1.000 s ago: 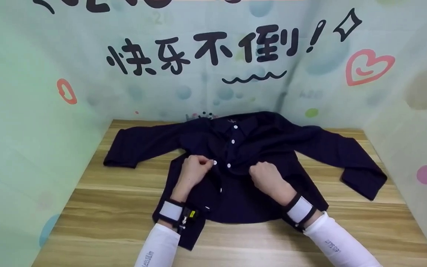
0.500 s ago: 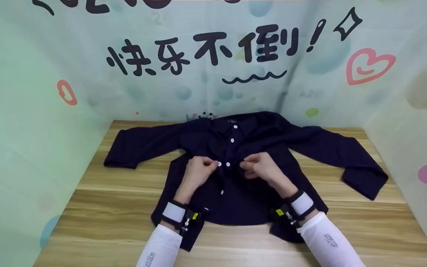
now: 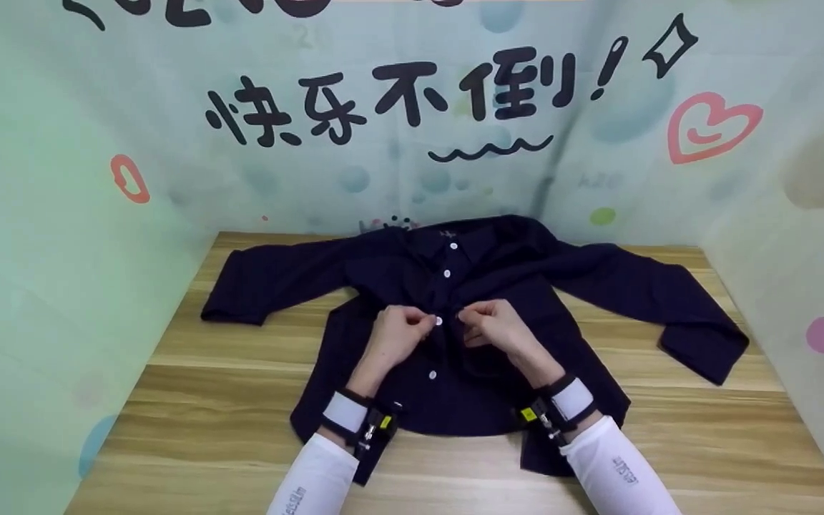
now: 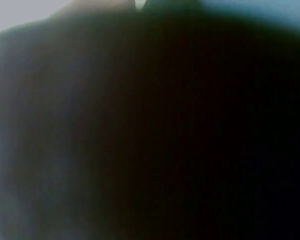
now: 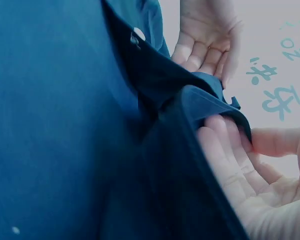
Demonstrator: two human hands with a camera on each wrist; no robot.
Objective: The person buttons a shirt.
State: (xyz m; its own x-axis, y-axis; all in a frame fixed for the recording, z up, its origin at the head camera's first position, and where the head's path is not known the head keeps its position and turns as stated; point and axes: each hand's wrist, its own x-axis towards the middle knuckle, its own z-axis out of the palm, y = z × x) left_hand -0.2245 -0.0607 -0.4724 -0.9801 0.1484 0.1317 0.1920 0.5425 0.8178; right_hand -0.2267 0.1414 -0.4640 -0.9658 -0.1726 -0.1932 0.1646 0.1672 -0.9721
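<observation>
A dark navy button-up shirt point(image 3: 469, 286) lies face up on the wooden table point(image 3: 204, 400), sleeves spread to both sides. At mid-chest my left hand point(image 3: 403, 330) pinches the left front edge beside a white button point(image 3: 438, 320). My right hand point(image 3: 489, 323) pinches the opposite front edge; in the right wrist view its fingers point(image 5: 225, 150) curl around the fabric fold of the shirt point(image 5: 65, 125), with the left hand point(image 5: 210, 35) just beyond. Dark cloth point(image 4: 150, 130) fills the left wrist view. Two buttons higher up point(image 3: 446, 272) look fastened, and one button point(image 3: 433, 373) shows below my hands.
Pale green patterned walls point(image 3: 61, 250) enclose the table on the left, back and right. The shirt's right sleeve cuff point(image 3: 705, 350) reaches near the right wall. Bare wood lies along the front edge and at the left.
My right hand has moved left and up to the shirt's front opening, and my left hand has shifted right. The two front edges have come together at the chest button.
</observation>
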